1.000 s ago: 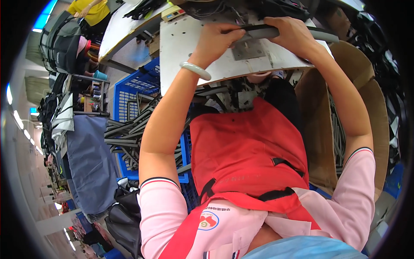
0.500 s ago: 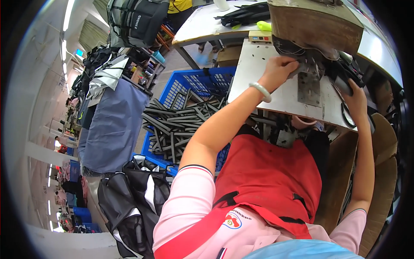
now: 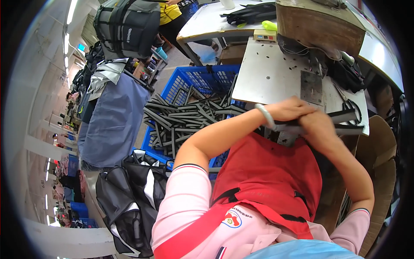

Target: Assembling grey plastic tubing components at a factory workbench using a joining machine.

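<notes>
My right hand (image 3: 320, 129) is closed around dark grey and black fabric strips (image 3: 350, 129), above the front edge of the white machine table. My left hand (image 3: 288, 109), with a pale bangle on its wrist, presses against the right one; its fingers are bent over the strips, their tips partly hidden. Strip ends stick out on both sides of the hands. Beyond them is the flat metal plate (image 3: 311, 84) of a sewing machine (image 3: 321, 28) with a worn brown housing. Black-handled scissors (image 3: 351, 107) lie on the table beside the strips.
A blue plastic crate (image 3: 172, 86) full of similar strips (image 3: 185, 116) stands left of the table. Black and white fabric (image 3: 129, 203) lies near my left elbow. A cardboard box (image 3: 381, 151) stands at my right. Behind is another white table (image 3: 202, 19); a person in yellow (image 3: 170, 15) stands nearby.
Both hands have come away from the machine toward me and met at the table's front edge. The right hand has brought strips across from the table's right side.
</notes>
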`<state>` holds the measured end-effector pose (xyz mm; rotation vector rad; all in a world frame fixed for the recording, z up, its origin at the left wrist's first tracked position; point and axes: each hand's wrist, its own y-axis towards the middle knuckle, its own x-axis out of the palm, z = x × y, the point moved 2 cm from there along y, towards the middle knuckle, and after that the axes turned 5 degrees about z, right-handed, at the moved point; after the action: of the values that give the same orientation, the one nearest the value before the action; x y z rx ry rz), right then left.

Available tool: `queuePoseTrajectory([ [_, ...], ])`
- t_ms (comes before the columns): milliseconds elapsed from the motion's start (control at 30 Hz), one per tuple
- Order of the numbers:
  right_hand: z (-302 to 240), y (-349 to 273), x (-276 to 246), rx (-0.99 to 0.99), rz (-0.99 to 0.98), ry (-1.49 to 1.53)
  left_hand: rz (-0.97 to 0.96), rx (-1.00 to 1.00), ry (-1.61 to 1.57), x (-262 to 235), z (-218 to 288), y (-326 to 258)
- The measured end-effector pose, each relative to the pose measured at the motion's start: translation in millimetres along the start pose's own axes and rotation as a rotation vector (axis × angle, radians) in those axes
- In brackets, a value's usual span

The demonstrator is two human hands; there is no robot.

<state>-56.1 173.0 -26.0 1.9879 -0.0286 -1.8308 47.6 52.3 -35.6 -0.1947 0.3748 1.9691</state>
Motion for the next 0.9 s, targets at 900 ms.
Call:
queuePoseTrajectory([
  [900,99,-26,-54,0.365,0.146,0.169,0.094,-0.14,0.15,-22,29,42],
])
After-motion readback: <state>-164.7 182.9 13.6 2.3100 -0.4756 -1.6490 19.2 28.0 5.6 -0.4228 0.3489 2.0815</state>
